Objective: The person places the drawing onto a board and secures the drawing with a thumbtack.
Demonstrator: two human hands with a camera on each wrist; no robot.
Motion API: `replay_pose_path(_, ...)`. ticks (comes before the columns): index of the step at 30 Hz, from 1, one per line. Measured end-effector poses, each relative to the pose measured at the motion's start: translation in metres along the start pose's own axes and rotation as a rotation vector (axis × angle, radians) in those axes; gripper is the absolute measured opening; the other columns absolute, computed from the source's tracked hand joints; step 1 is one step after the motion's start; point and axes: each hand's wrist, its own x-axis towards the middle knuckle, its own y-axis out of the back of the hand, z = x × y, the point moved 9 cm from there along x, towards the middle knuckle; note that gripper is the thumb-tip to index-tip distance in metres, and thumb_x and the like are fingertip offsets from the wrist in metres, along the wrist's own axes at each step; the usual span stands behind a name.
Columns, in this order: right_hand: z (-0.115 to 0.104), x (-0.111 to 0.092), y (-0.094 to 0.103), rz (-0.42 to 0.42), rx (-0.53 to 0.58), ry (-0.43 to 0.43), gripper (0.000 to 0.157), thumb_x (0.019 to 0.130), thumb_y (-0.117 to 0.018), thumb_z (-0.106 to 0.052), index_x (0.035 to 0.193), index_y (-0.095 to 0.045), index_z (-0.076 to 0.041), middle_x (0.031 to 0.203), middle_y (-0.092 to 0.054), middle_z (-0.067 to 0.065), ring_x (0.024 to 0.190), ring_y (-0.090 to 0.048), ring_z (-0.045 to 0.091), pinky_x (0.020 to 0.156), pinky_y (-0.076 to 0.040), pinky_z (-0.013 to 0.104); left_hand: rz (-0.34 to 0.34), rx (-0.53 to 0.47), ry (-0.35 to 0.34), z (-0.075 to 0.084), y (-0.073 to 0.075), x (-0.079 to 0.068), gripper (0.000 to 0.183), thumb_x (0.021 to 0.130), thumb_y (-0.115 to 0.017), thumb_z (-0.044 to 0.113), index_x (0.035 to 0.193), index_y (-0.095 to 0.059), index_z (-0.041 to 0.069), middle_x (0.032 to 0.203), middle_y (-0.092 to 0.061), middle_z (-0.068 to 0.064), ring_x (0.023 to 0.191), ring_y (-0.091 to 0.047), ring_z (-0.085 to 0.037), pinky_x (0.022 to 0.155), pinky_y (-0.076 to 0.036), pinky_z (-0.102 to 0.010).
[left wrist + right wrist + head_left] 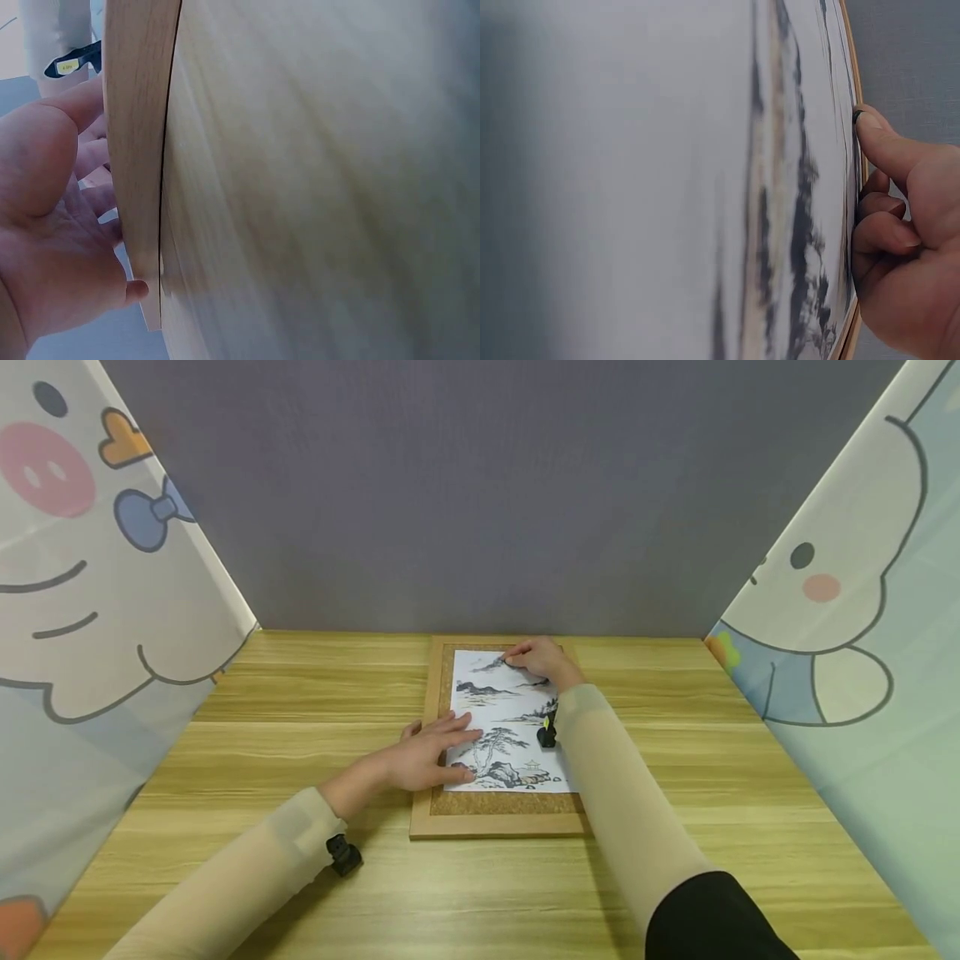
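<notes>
A sheet of paper (480, 710) printed with an ink landscape of mountains, trees and rocks lies on a wood-framed cork board (510, 827). At the top of the sheet, my right hand (542, 660) pinches a small black pin (857, 116) between thumb and forefinger, right at the paper; its other fingers are curled. My left hand (423, 758) rests with spread fingers over the board's left frame, fingertips on the sheet's lower left. In the left wrist view, the frame's side (139, 150) stands beside the palm. The right forearm hides part of the board's right side.
The board lies on a wood-grain table (315, 693), its far edge close to a grey back wall (480, 502). Cartoon-printed panels stand along the left side (90, 577) and right side (840, 610).
</notes>
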Motion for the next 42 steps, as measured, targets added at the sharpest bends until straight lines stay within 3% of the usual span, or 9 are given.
replay_pose_path(8,0.003,0.003,-0.001,0.002,0.021,-0.008,0.024,0.110,-0.070,-0.031,0.125,-0.083,-0.017,0.155,-0.067,0.010,0.141,-0.060,0.032,0.117,-0.048,0.050,0.019,-0.004,-0.042,-0.005,-0.001,0.004,0.081,0.102,-0.067,0.065,0.171,-0.042,0.029,0.186,-0.018,-0.007,0.172,-0.007,-0.042,0.124,0.001,-0.087)
replay_pose_path(22,0.005,0.009,-0.001,0.008,0.006,-0.017,0.030,0.110,-0.070,-0.033,0.131,-0.081,-0.014,0.150,-0.069,0.012,0.135,-0.063,0.033,0.113,-0.052,0.050,0.023,0.003,-0.040,0.001,0.002,0.000,0.082,0.102,-0.068,0.065,0.171,-0.042,0.029,0.185,-0.018,-0.009,0.172,-0.007,-0.044,0.124,0.003,-0.088)
replay_pose_path(32,0.008,0.011,-0.004,-0.005,-0.002,-0.047,0.036,0.110,-0.070,-0.037,0.135,-0.078,-0.014,0.153,-0.067,0.011,0.140,-0.061,0.033,0.118,-0.050,0.052,0.006,-0.001,-0.022,0.006,0.005,-0.003,0.081,0.103,-0.069,0.061,0.171,-0.041,0.027,0.185,-0.017,-0.010,0.172,-0.006,-0.044,0.125,0.005,-0.087)
replay_pose_path(42,0.005,0.008,-0.003,-0.003,-0.021,-0.016,0.035,0.110,-0.069,-0.037,0.135,-0.077,-0.013,0.150,-0.068,0.012,0.138,-0.062,0.033,0.118,-0.050,0.052,0.003,-0.010,-0.012,-0.004,-0.001,0.003,0.081,0.103,-0.067,0.065,0.172,-0.040,0.032,0.186,-0.015,-0.003,0.173,-0.003,-0.039,0.127,0.006,-0.084)
